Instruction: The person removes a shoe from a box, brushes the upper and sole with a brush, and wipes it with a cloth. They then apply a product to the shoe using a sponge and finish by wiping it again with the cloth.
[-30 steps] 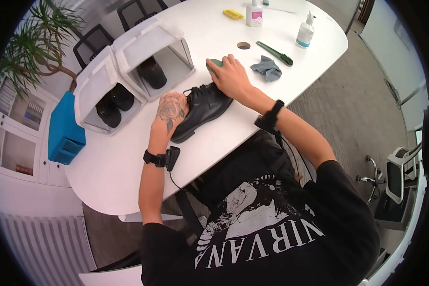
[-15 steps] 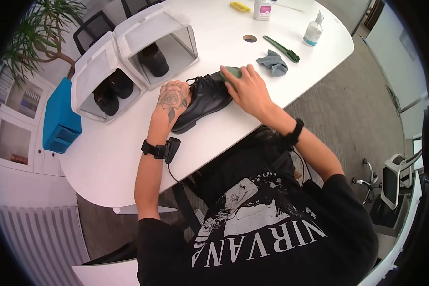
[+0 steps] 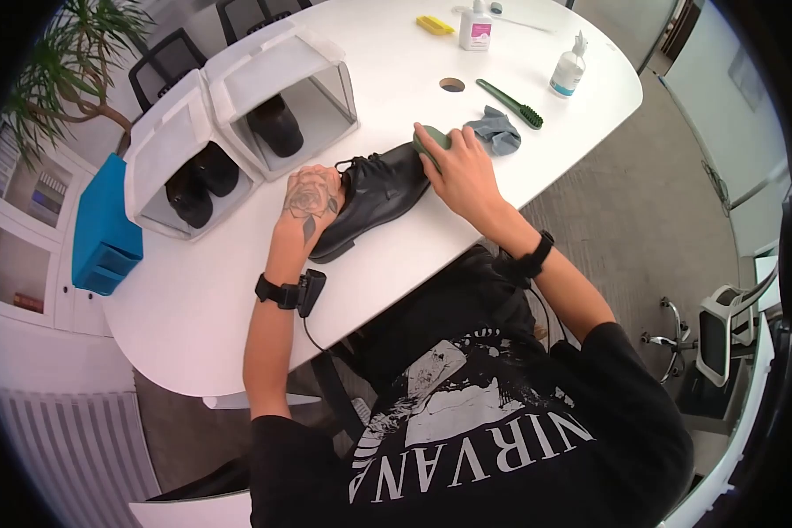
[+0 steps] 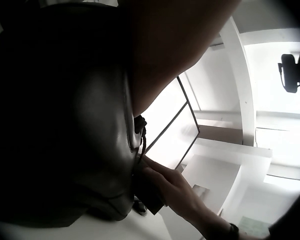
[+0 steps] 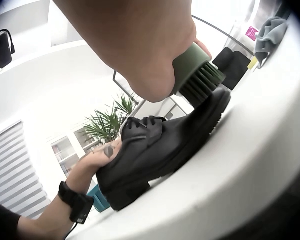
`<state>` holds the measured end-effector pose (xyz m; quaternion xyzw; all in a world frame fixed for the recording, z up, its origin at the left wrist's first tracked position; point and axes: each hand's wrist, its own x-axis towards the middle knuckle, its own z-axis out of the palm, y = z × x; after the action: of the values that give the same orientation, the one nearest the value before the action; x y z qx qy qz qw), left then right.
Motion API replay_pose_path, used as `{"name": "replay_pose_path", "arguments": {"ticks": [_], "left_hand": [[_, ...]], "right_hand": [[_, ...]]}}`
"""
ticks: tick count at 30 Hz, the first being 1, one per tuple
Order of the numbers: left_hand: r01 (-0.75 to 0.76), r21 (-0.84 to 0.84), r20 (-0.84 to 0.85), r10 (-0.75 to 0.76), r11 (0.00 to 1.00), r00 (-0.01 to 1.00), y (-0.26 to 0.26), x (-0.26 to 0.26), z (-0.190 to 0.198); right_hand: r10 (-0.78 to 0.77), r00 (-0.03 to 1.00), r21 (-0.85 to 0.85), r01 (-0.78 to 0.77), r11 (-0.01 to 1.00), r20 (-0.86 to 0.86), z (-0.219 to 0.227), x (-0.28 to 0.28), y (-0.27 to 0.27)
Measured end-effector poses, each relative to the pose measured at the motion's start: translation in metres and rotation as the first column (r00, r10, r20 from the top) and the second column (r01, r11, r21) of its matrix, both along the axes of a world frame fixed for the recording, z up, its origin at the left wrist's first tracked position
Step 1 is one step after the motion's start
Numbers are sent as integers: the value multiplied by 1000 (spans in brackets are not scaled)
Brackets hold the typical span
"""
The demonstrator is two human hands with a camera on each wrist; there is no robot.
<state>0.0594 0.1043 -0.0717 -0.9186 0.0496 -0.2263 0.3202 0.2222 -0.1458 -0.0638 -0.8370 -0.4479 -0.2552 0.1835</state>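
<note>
A black leather lace-up shoe (image 3: 374, 198) stands on the white table, its toe pointing right. My left hand (image 3: 313, 194) holds it at the heel end by the opening, its fingers hidden in the head view. In the right wrist view the left hand shows behind the shoe's ankle. My right hand (image 3: 465, 169) grips a green scrub brush (image 3: 431, 139) over the toe. Seen from the right wrist, the dark bristles (image 5: 202, 86) meet the top of the toe. The shoe's side (image 4: 100, 115) fills much of the dark left wrist view.
Two clear-fronted shoe boxes (image 3: 282, 75) with dark shoes inside stand at the left, near a blue box (image 3: 106, 224). Beyond the right hand lie a grey cloth (image 3: 496, 132) and a long green brush (image 3: 510, 104). Bottles (image 3: 568, 69) and a yellow item (image 3: 435, 25) are farther back.
The right hand has moved the scrub brush from the shoe's far side rightward over the toe. The left hand keeps its hold at the heel, and the head view has shifted slightly.
</note>
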Motion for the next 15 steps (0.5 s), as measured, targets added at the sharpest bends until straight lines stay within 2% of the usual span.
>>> {"name": "replay_pose_path", "arguments": {"ticks": [2, 3, 6, 7, 9, 11, 14, 15], "left_hand": [[7, 101, 11, -8, 995, 1000, 0, -3, 5], [87, 106, 60, -94, 991, 994, 2, -7, 9], [74, 12, 82, -75, 997, 994, -10, -10, 21], [18, 6, 57, -18, 1000, 998, -10, -8, 17], [153, -123, 142, -135, 981, 981, -1, -3, 2], [277, -297, 242, -209, 914, 947, -8, -6, 11], [33, -144, 5, -33, 989, 999, -10, -6, 18], [-13, -4, 2, 13, 1000, 1000, -12, -9, 21]], "right_hand": [[6, 1000, 5, -6, 1000, -7, -4, -4, -12], [8, 1000, 16, -8, 1000, 12, -2, 1, -10], [-31, 999, 2, 31, 1000, -21, -1, 30, 19], [-38, 997, 3, 38, 999, -60, 1, 41, 31], [-71, 985, -22, 68, 997, -157, 0, 61, 50], [-103, 970, -48, 95, 994, -218, 4, 66, 56], [-82, 980, 15, 86, 996, -182, 3, 51, 39], [-65, 985, 21, 69, 997, -157, 2, 40, 28]]}}
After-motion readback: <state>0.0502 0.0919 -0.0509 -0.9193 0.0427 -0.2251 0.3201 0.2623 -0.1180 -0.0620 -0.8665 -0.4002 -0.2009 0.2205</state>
